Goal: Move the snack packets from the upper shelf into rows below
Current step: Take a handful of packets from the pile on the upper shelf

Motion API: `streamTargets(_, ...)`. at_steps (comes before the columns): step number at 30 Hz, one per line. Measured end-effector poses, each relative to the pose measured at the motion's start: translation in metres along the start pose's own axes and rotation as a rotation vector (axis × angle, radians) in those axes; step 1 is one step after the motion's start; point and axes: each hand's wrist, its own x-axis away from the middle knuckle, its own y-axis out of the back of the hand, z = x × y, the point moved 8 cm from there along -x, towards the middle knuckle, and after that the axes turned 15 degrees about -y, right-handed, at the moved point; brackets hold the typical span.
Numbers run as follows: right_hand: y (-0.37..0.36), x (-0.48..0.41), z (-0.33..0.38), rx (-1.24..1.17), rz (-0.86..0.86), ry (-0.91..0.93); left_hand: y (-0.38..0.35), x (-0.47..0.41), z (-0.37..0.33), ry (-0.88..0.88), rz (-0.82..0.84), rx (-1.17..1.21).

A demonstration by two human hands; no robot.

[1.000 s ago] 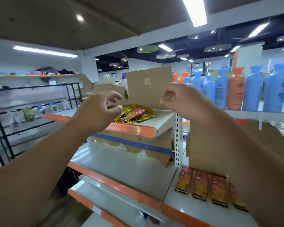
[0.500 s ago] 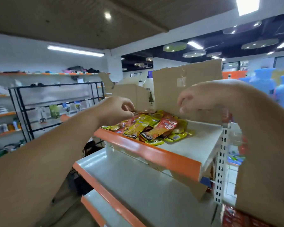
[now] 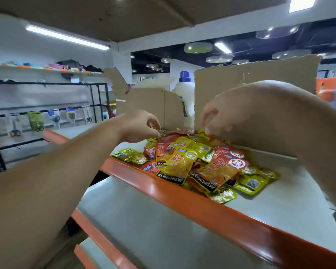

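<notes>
KONCHEW snack packets (image 3: 192,164) heap on the upper shelf (image 3: 289,191); left hand (image 3: 138,126) at ten o'clock, right hand (image 3: 223,111) at one, fingers (image 3: 153,121) curled, grip unclear.

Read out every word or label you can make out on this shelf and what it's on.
"KONCHEW": bottom band of the front yellow packet.
"KONCHEW": bottom band of the red packet beside it.
"KON", cut off: orange packet behind them.
Other packet print, white bottle label: too blurred.
</notes>
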Motion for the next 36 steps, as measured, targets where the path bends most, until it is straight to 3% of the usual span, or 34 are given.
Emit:
streamTargets(13, -0.011, -0.124, 0.083, 0.174, 0.073, -0.289, -0.026, -0.097, 0.144, -0.194, 0.167, 0.036)
streamTargets(19, -0.019, -0.158, 0.092, 0.069, -0.012, -0.375, -0.051, -0.132, 0.174, -0.187, 0.317, -0.028)
streamTargets(25, -0.069, -0.174, 0.075, -0.028, 0.025, -0.412, -0.072, -0.140, 0.179, -0.258, 0.348, -0.032)
streamTargets(36, -0.070, -0.177, 0.082, -0.109, -0.061, -0.413, -0.058, -0.123, 0.159, -0.411, 0.402, 0.151)
